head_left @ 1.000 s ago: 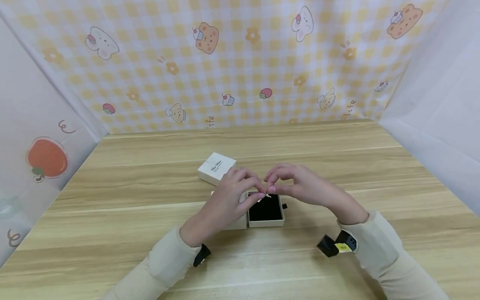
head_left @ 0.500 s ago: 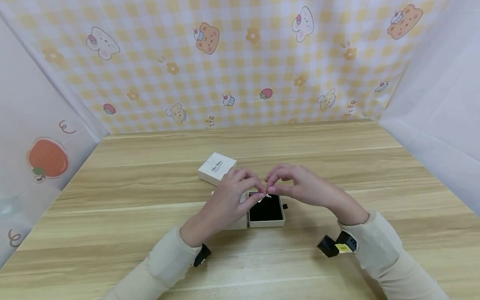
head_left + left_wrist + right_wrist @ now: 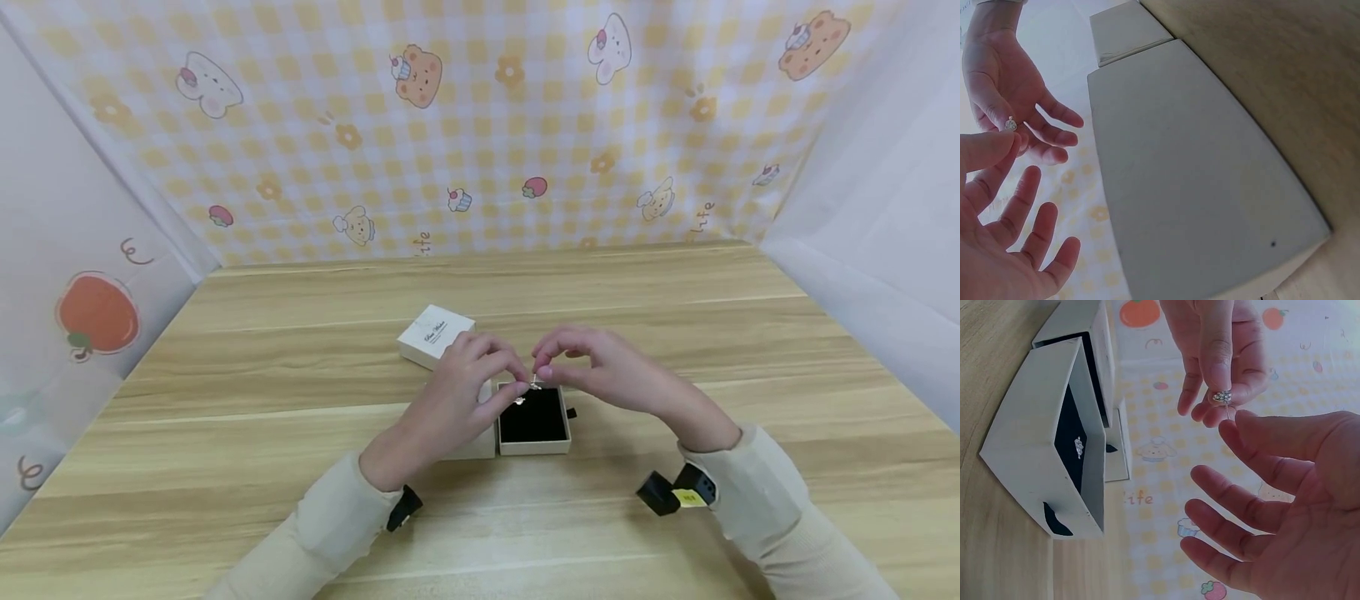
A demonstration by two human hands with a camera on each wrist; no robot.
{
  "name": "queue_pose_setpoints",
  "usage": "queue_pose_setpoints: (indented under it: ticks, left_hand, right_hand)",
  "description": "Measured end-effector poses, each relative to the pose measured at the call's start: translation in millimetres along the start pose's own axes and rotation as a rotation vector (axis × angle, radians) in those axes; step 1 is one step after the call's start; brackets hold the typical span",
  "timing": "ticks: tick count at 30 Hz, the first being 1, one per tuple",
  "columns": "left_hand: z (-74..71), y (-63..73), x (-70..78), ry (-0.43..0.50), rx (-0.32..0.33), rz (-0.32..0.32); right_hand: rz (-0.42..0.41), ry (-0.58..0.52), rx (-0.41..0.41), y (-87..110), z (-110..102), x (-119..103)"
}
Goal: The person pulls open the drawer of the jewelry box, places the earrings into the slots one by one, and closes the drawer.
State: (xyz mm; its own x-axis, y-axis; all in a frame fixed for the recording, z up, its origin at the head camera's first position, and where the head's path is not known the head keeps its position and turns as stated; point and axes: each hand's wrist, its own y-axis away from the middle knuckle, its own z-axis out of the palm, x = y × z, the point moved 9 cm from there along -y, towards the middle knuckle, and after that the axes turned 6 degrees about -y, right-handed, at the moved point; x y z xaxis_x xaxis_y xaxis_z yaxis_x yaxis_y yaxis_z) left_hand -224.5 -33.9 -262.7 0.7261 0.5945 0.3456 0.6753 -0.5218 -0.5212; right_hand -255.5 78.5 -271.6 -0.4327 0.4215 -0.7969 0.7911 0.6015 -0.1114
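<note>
Over the jewellery box drawer (image 3: 561, 447), my two hands meet at a small sparkling earring (image 3: 1222, 397). The left hand (image 3: 474, 387) pinches it between thumb and index finger. From its head a thin wire runs to the thumb and index fingertips of the right hand (image 3: 596, 367), which pinch its end; the other right fingers spread loosely. In the left wrist view, the stones of the earring (image 3: 1011, 124) show at the left fingertips. Against the drawer's black lining (image 3: 1067, 440) lies a second sparkling earring (image 3: 1079, 448).
Left of the drawer stands a white box part (image 3: 474, 450), mostly covered by the left hand and forearm. Behind it lies a white box (image 3: 435, 335) with dark lettering. A black ribbon tab (image 3: 572, 413) sticks out from the drawer's right side. A patterned cloth (image 3: 480, 125) hangs behind the table.
The right fingertips have shifted slightly up and away from the left ones, so more of the thin wire shows between them. The boxes stay in place.
</note>
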Motion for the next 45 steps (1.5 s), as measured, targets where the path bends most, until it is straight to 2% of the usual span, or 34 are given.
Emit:
queue_pose_setpoints:
  ticks: [12, 19, 30, 36, 45]
  left_hand:
    - [-4.1, -1.2, -6.7, 0.057, 0.011, -0.057]
    - [-7.9, -1.9, -8.5, 0.073, 0.034, -0.086]
    - [-10.2, -1.2, -17.9, 0.144, 0.04, -0.183]
    - [-6.2, -0.6, -22.4, 0.205, 0.013, -0.244]
    - [-3.0, 1.3, -27.3, 0.294, -0.032, -0.358]
  right_hand:
    - [-0.063, 0.178, 0.141, 3.9, -8.3, -17.0]
    - [-0.228, 0.355, 0.237, 7.7, -7.2, -35.7]
    - [-0.532, 0.516, 0.33, 15.0, 1.6, -57.3]
    - [-0.619, 0.584, 0.367, 18.2, 3.5, -64.1]
    - [-0.687, 0.614, 0.398, 20.2, 5.0, -66.8]
